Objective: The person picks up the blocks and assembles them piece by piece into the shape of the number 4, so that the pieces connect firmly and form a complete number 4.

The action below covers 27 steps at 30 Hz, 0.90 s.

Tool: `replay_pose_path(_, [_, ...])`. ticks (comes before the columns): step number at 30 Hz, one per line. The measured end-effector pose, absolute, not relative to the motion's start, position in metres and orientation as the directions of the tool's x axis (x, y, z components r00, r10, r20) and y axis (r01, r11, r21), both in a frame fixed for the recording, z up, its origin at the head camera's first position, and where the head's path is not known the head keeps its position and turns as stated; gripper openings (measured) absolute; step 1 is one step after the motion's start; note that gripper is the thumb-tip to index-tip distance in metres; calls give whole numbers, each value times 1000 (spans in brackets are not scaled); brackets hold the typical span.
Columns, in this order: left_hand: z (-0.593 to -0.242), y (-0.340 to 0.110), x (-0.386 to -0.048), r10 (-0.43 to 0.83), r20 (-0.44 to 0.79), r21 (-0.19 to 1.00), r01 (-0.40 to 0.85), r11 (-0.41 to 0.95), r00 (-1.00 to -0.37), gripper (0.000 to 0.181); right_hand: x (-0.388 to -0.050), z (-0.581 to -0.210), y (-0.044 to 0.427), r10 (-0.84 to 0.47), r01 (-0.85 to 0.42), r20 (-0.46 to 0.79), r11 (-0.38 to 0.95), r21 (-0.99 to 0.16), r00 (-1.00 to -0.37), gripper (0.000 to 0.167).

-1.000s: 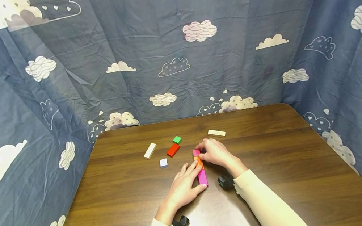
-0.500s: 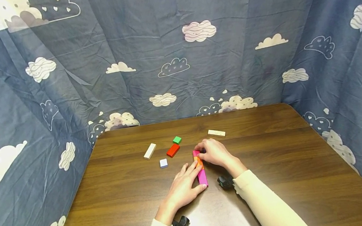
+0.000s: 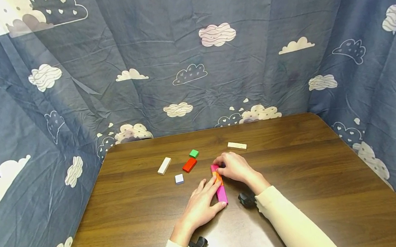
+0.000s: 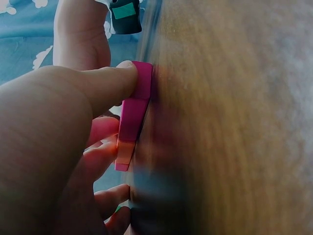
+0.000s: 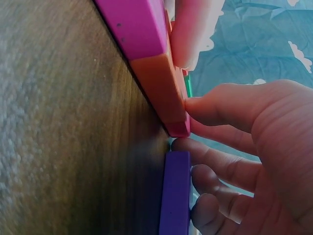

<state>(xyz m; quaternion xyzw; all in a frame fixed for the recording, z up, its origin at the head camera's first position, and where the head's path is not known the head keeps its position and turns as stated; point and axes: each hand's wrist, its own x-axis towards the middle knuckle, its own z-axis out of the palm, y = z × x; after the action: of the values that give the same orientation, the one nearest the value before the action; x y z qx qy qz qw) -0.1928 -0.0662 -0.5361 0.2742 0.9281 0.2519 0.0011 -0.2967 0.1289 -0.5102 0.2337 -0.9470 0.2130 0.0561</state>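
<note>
A straight row of blocks lies on the wooden table: a magenta block [image 3: 221, 194] nearest me, an orange block [image 3: 219, 178] in the middle and a pink block [image 3: 214, 167] at the far end. My left hand [image 3: 199, 207] rests along the row, thumb against the magenta block's near end and fingertips on the orange one. With curled thumb and index finger, my right hand [image 3: 236, 167] pinches the pink block around the far end. Beside its other fingers, in the right wrist view, lies a purple block [image 5: 175, 191], mostly hidden in the head view.
Left of the row lie a red block [image 3: 189, 165], a green block [image 3: 194, 153], a small white-topped block [image 3: 179, 179] and a long white block [image 3: 164, 166]. A cream block [image 3: 237, 146] lies beyond my right hand. The table [image 3: 314, 176] meets a cloud-patterned curtain [image 3: 191, 52] at the back.
My right index finger has shifted slightly left over the far end of the pink block. The left hand and the loose blocks have stayed in place.
</note>
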Motion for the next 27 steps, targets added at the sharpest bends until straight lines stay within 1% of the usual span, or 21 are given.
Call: replay_pose_path(27, [-536,-66,-191,508,137,484,504,715,-851,70,-295,-509,129,-412,-463,212,800,-381,-886,21])
